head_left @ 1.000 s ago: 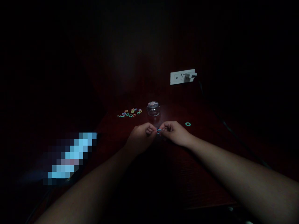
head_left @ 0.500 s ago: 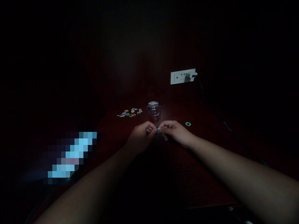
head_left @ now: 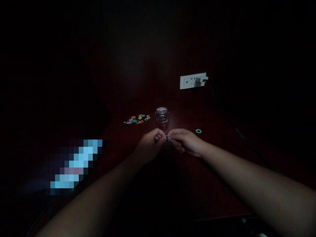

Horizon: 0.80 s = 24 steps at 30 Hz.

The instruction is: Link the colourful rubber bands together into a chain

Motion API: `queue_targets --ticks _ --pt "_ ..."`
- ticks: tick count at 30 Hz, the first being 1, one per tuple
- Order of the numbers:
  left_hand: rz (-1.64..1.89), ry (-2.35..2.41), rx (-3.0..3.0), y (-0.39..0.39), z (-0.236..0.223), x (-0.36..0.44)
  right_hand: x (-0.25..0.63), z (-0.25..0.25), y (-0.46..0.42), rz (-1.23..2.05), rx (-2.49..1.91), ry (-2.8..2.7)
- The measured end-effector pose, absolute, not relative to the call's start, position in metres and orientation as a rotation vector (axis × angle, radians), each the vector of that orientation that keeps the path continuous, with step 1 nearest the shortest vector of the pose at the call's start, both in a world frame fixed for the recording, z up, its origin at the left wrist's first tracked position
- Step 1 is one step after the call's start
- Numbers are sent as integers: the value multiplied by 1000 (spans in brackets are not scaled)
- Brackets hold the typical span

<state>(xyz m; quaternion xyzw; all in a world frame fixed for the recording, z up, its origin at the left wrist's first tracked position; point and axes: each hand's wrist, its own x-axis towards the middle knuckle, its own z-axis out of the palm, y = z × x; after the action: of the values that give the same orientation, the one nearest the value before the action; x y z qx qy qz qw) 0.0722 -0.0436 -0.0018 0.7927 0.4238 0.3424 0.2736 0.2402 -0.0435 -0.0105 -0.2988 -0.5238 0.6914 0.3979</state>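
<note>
In dim light, my left hand (head_left: 150, 143) and my right hand (head_left: 185, 141) meet over a dark red table (head_left: 212, 184). Both pinch one small blue ring (head_left: 168, 137) between their fingertips. Just beyond them stands a small clear jar (head_left: 162, 115) with a lid. A scatter of several small coloured rings (head_left: 137, 119) lies left of the jar. One teal ring (head_left: 198, 131) lies alone on the table, to the right of my right hand.
A white wall socket (head_left: 193, 81) with a plug in it sits behind the table, and a dark cable (head_left: 237, 130) runs down from it on the right. A blurred-out bright blue patch (head_left: 74, 168) lies at the left. Everything else is in darkness.
My right hand has turned slightly, its fingers uncurling a little downward, while both hands keep their pinch on the blue ring. Nothing else has moved.
</note>
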Motion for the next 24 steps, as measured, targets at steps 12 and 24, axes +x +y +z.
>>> queue_targets --ticks 12,24 --pt "907 1064 2038 -47 -2 74 238 -9 -46 1683 -839 -1373" --pt "924 1059 1897 -42 -10 72 237 -12 -40 1371 -946 -1447"
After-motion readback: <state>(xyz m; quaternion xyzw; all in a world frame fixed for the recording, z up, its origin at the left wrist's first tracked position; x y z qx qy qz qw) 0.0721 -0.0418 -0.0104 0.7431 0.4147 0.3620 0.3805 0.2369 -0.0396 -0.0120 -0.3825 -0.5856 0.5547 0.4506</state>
